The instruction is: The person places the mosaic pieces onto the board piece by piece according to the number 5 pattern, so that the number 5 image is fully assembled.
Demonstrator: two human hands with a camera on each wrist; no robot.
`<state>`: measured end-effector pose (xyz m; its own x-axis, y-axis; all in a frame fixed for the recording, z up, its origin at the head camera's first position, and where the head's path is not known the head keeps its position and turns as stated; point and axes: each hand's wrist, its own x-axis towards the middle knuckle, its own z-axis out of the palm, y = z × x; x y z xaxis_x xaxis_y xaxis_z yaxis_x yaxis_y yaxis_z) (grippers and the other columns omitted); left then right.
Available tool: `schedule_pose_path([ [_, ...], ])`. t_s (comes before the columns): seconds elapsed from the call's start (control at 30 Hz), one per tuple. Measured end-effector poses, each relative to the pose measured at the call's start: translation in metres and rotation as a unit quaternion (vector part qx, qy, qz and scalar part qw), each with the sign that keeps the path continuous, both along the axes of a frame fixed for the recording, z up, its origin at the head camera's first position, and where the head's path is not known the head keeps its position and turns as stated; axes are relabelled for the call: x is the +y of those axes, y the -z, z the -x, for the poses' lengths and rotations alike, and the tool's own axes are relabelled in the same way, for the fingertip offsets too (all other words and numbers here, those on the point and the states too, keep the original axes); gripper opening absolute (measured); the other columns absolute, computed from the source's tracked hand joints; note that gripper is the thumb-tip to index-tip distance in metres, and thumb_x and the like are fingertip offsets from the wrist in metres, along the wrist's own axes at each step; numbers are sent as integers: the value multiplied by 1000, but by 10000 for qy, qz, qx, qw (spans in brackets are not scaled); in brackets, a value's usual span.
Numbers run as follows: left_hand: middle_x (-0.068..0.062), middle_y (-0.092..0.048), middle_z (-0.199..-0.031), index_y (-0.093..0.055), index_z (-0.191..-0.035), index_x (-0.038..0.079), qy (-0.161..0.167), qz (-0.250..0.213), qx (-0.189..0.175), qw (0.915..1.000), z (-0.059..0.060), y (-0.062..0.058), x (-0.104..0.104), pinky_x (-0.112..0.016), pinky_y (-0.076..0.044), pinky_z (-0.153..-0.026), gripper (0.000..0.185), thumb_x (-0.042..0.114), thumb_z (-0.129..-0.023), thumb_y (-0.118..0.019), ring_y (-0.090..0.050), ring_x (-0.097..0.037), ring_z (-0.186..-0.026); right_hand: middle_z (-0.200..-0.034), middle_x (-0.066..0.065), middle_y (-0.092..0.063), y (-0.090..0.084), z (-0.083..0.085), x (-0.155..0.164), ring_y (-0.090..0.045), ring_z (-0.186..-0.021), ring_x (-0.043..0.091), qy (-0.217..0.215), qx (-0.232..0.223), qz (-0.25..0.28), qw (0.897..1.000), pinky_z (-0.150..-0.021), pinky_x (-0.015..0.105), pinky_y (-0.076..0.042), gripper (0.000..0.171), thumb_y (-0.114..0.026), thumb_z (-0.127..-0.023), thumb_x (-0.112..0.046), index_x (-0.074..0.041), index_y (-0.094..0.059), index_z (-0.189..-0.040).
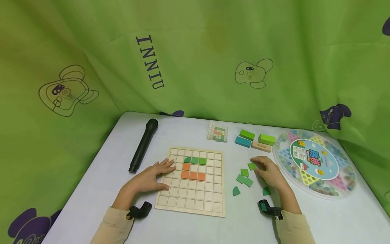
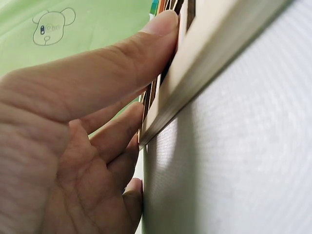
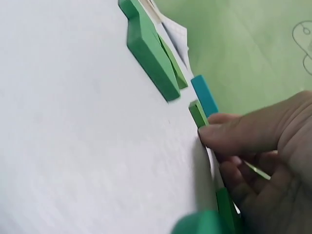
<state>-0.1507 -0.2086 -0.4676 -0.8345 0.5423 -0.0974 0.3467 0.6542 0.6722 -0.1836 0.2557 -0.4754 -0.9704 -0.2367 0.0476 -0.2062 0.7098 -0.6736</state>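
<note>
A wooden grid board [image 1: 190, 198] lies flat on the table, with green tiles [image 1: 195, 160] and orange tiles [image 1: 193, 175] set in its upper cells. My left hand [image 1: 168, 175] rests flat on the board's left edge, fingers straight; in the left wrist view its thumb [image 2: 146, 44] presses on the board's rim [image 2: 214, 44]. My right hand [image 1: 256, 166] pinches a small green square tile [image 1: 251, 166] lying on the table right of the board. In the right wrist view the thumb [image 3: 234, 136] touches that tile [image 3: 197, 113].
Loose green tiles [image 1: 244, 179] and two green quarter-circles [image 1: 236, 191] lie near my right hand. Behind it are a pattern card [image 1: 217, 131], green, blue and wooden blocks [image 1: 247, 134], and a round marble game tray [image 1: 315, 162] at right. A black microphone [image 1: 143, 145] lies left.
</note>
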Motion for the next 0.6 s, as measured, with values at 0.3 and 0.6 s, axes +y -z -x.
schedule_pose_path([
  [0.3,-1,-29,-155,-47,-140,13,-12,28,13,10000,1,2,-2,-51,-12,-119,75,34,-75,-78,-15,-26,-146,-120,17,-58,5,2,-8,-57,-112,34,347,188,-155,9991,-93,47,-49,29,-66,-86,-4,-2,-63,-115],
  [0.6,-1,-29,-155,-48,-140,12,55,-23,39,10000,0,1,-1,-51,-12,-119,74,33,-75,-78,-15,-26,-146,-120,15,-60,-6,-4,-26,-58,-111,34,277,140,443,9985,-94,49,-50,34,-67,-89,-20,-5,-62,-119],
])
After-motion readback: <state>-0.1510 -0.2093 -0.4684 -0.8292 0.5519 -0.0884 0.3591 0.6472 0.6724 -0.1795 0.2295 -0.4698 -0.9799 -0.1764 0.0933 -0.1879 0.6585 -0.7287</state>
